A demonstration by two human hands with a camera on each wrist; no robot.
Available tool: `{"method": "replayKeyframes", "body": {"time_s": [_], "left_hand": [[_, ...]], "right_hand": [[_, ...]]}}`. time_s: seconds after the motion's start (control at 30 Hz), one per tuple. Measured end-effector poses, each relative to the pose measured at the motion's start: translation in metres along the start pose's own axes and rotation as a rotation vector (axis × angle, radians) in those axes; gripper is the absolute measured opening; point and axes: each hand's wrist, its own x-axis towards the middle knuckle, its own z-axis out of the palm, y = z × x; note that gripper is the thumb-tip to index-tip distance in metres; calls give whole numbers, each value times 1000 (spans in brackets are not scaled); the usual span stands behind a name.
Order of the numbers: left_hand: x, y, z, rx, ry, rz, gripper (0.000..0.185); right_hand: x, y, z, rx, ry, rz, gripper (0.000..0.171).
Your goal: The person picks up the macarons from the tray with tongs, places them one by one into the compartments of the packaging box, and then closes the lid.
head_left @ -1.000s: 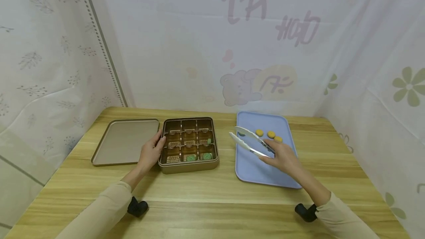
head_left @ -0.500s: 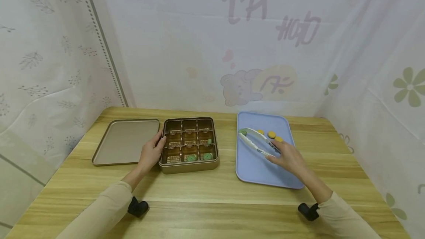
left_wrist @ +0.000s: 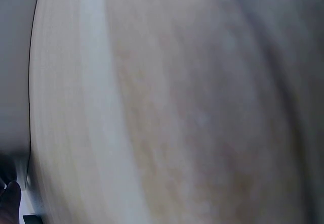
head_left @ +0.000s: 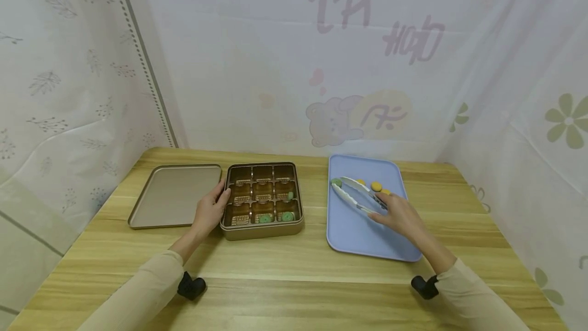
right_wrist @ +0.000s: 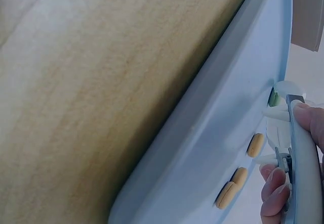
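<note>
My right hand (head_left: 398, 215) grips white tongs (head_left: 356, 195) low over the blue tray (head_left: 358, 234). The tong tips close around a green cookie (head_left: 337, 183) at the tray's far left. In the right wrist view my fingers (right_wrist: 276, 186) wrap the tongs (right_wrist: 298, 183), and the green cookie (right_wrist: 274, 97) shows at their tip. Yellow cookies (head_left: 376, 186) lie on the tray's far right, also seen as yellow cookies (right_wrist: 238, 176) from the wrist. My left hand (head_left: 210, 212) holds the left rim of the gold divided box (head_left: 261, 230), which has green cookies (head_left: 287, 216) in its near compartments.
The box's flat gold lid (head_left: 173, 195) lies left of the box on the wooden table (head_left: 294, 269). Printed white curtains close off the back and both sides. The left wrist view shows only blurred wood.
The right hand has swung the tongs back and down onto the blue tray, and their tips have closed around a green cookie. The left hand has stayed on the box.
</note>
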Motion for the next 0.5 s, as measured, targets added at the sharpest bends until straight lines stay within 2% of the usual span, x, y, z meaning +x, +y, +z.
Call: {"method": "replayKeyframes", "body": {"time_s": [0.2,0.5], "left_hand": [[0,1,0,10,3,6,55],[0,0,0,3,-7,0,56]], "right_hand": [[3,0,1,-15,-19,5,50],[7,2,3,-23,-1,2,54]]}}
